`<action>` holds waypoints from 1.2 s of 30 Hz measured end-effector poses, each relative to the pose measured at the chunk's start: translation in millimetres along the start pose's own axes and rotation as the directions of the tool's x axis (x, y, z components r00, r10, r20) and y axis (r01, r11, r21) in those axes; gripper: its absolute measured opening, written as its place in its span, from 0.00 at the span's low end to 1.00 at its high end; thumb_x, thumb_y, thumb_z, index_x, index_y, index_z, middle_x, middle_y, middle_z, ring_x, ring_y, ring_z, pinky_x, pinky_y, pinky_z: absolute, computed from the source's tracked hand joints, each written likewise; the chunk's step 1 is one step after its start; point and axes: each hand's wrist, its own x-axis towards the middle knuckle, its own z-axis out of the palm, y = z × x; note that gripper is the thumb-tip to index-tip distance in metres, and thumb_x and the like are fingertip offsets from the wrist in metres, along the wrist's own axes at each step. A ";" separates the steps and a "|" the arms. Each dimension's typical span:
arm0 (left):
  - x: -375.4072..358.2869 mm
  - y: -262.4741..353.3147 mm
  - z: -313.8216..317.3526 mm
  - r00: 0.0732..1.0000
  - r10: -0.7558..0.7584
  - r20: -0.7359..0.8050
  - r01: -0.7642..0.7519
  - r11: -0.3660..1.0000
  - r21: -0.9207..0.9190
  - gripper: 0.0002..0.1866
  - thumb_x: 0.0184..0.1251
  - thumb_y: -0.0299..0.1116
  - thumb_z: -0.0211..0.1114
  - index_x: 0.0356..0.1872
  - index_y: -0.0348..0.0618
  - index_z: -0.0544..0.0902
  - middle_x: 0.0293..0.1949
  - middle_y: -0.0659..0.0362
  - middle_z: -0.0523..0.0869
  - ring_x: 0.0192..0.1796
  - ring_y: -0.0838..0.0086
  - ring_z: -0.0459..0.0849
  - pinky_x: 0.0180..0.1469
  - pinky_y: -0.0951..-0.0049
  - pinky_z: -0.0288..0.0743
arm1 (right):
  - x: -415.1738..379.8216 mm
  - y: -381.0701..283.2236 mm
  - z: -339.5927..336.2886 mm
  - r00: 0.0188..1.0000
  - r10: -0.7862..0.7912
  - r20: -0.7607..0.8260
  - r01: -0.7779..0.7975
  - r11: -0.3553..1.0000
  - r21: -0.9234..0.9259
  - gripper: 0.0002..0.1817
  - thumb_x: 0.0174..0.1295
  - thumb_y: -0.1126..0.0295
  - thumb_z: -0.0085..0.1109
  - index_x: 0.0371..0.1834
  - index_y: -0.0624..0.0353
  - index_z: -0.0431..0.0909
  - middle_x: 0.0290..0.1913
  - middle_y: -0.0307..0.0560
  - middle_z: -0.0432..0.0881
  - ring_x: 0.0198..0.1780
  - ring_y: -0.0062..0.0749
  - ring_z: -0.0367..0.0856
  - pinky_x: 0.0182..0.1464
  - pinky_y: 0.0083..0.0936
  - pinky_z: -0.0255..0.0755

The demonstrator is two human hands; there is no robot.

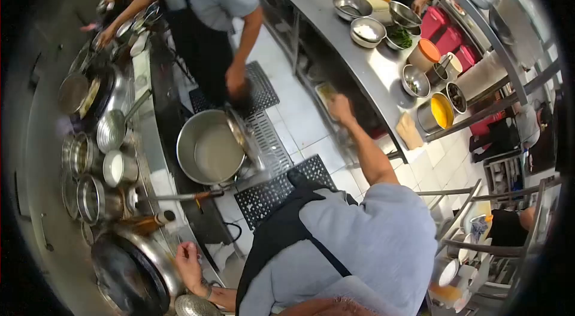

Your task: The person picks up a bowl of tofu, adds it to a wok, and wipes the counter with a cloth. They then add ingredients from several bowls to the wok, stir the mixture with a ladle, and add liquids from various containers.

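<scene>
The wok (127,274) sits on the stove (147,143) just beside the left hand (190,268), whose fingers look bunched together; whether the right hand (341,109), out by the counter (383,79), grips anything I cannot tell. This seems a reaching step, where grasping calls for opened fingers.

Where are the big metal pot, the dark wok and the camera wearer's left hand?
Big metal pot (193,139): head view, inner wall.
Dark wok (124,273): head view, black surface.
Left hand (190,266): head view, its middle.
</scene>
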 end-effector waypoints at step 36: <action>80.2 178.2 250.2 0.922 -0.013 0.387 -0.062 0.981 0.181 0.12 0.74 0.35 0.63 0.46 0.34 0.80 0.34 0.63 0.82 0.36 0.82 0.77 0.39 0.79 0.72 | 56.5 177.0 -135.2 0.866 0.263 -0.425 -0.265 0.963 0.056 0.09 0.58 0.70 0.68 0.38 0.60 0.79 0.27 0.52 0.78 0.32 0.45 0.77 0.39 0.40 0.72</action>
